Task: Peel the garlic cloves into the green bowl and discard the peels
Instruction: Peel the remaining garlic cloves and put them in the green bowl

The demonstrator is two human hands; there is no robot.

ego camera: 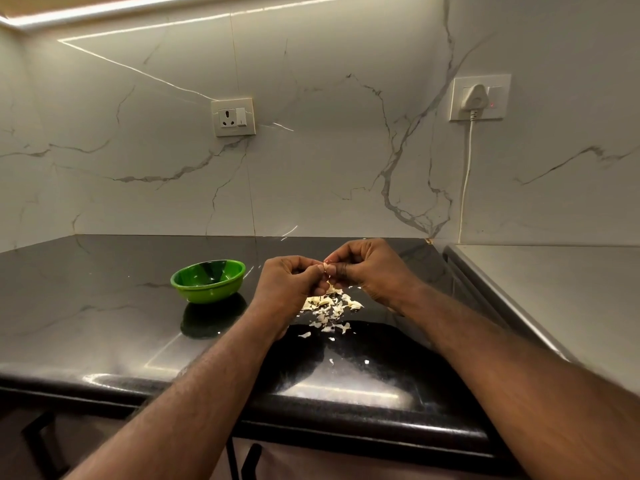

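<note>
My left hand [289,284] and right hand [372,268] meet, both pinching one garlic clove [326,266] above the peels [329,308] on the desk [104,313]. I should strip its skin with my thumbnails, then drop it left into the green bowl [211,292].

Black countertop [104,327], veined marble wall [329,150]; empty socket [233,117], white plug [478,98], hanging cord [465,181]

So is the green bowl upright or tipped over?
Upright: the bowl sits on its base on the counter, rim facing up.
</note>
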